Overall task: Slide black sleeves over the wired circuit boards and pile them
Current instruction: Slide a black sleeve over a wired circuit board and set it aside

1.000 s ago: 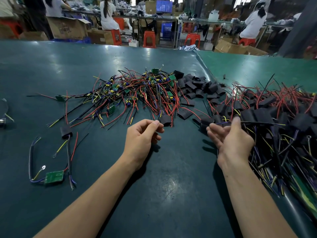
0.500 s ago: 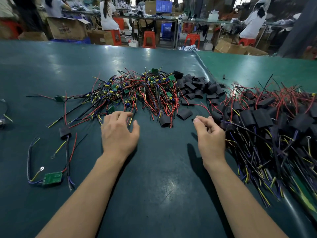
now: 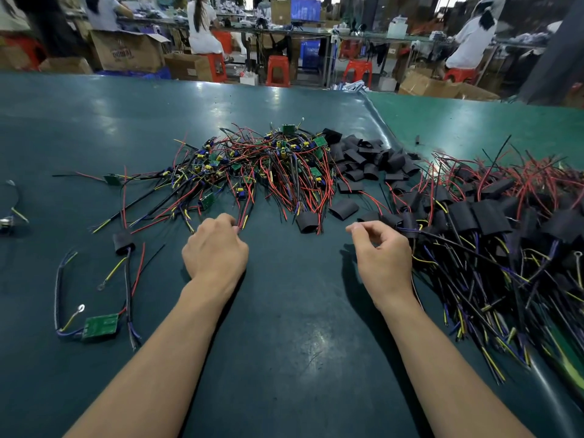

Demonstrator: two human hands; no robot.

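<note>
- The bare boards (image 3: 252, 165) lie in a tangled heap of red, black and yellow wires at 12 o'clock from the left hand (image 3: 215, 251). Their loose wire ends point down toward this hand.
- The left hand rests knuckles up on the table (image 3: 284, 343), fingers curled. Its fingertips touch the red and yellow wire ends at the near edge of the heap. I cannot tell if it already pinches one.
- The wires there run mostly from 12 to 6 o'clock, so a pull toward the person should, I think, free one board along its long axis.
- The loose sleeves (image 3: 366, 159) lie at 1 o'clock from the left hand and 12 o'clock from the right hand (image 3: 382, 257). One sleeve (image 3: 307, 222) lies alone between the two hands, a little beyond them, open end to the person. Another sleeve (image 3: 343, 208) lies just beside it at 2 o'clock.
- The right hand hovers with thumb and forefinger close together, other fingers loosely curled, and holds nothing that I can see. It is the nearer hand to the two single sleeves, which lie at about 10 to 11 o'clock from it.
- The finished pile (image 3: 493, 222) lies at 3 o'clock from the right hand, touching its outer side.
- A green board (image 3: 100, 324) and a sleeved one (image 3: 124, 243) lie apart at 8 to 9 o'clock.
</note>
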